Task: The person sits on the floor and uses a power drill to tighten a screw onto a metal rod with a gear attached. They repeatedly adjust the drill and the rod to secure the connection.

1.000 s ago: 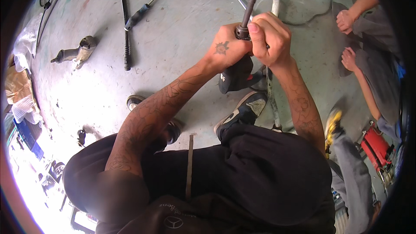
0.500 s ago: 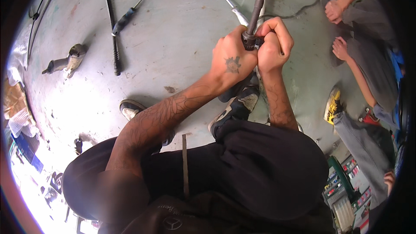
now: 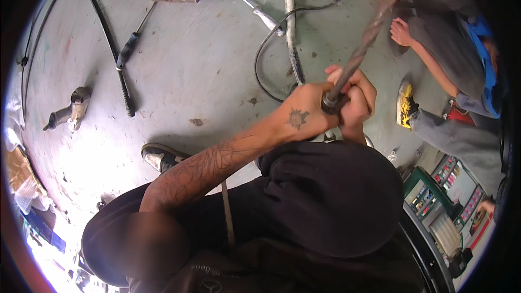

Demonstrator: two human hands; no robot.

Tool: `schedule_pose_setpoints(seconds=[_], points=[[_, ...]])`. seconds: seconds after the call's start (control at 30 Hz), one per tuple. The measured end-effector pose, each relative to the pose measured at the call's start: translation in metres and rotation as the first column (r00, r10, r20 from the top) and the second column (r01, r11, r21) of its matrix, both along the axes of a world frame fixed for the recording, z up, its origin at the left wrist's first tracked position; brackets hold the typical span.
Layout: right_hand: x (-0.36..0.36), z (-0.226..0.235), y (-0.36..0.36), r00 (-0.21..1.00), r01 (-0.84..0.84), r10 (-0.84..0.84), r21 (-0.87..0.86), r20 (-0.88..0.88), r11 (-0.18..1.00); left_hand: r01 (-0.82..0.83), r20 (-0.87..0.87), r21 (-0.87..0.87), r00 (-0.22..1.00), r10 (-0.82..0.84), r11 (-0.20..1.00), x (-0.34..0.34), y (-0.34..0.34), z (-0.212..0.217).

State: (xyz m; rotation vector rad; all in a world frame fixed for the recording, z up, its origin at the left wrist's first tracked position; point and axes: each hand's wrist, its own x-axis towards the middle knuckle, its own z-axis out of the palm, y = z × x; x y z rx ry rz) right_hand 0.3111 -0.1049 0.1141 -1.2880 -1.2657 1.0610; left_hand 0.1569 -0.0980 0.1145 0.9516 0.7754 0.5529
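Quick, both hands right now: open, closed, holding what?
Left hand: closed around the lower end of the long dark rusty metal bar.
Right hand: closed on the same bar, beside the left.

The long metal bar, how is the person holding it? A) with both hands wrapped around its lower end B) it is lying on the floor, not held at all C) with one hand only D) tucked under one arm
A: the left hand and the right hand are both closed around the lower end of the long metal bar, which slants up and away from them.
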Motion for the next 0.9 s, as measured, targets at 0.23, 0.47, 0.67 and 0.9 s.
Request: schedule_pose_setpoints(seconds=[0.23, 0.47, 0.67, 0.9], points=[[0.011, 0.014, -0.024, 0.983, -0.150, 0.145, 0.034, 0.114, 0.988, 0.186, 0.044, -0.029, 0.982, -0.184, 0.982, 0.004, -0.014, 0.009], [0.016, 0.019, -0.032, 0.992, -0.113, 0.114, -0.024, 0.046, 0.993, 0.129, -0.076, 0.135, 0.990, -0.120, 0.982, 0.019, -0.026, 0.000], [0.021, 0.019, -0.035, 0.958, -0.098, 0.096, -0.008, 0.269, 0.995, 0.157, -0.048, 0.019, 0.987, -0.155, 0.987, 0.013, -0.021, -0.003], [0.009, 0.026, -0.044, 0.966, -0.063, 0.050, 0.043, 0.255, 0.997, 0.199, 0.131, -0.076, 0.973, -0.188, 0.977, 0.008, -0.005, 0.003]])
